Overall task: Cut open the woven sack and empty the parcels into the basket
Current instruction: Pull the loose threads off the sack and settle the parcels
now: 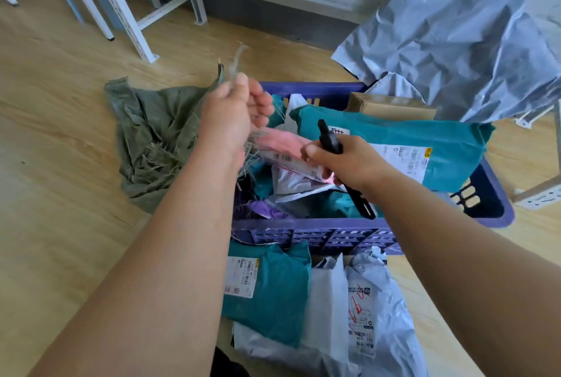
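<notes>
Sacking of green woven plastic (151, 140) lay slumped flat on the floor, touching the left side of the purple basket (318, 232), and it looked emptied; limp, light and fraying into loose strands, it would fold under any pull, so a fistful of bunched cloth near the cut edge seemed the surest hold rather than the ragged fringe. Inside the basket sat the parcels, the broad teal mailer (403, 146) topmost toward its right end, soft, slick-skinned and likely light. More parcels (303, 300) lay on the floor just in front of the basket, and these still seemed to need lifting in. Above the basket's left end the left hand (233, 115) pinched a tuft of torn fibres between thumb and fingers. Over the basket's middle the right hand (340, 158) was clamped around a black cutter (337, 152).
</notes>
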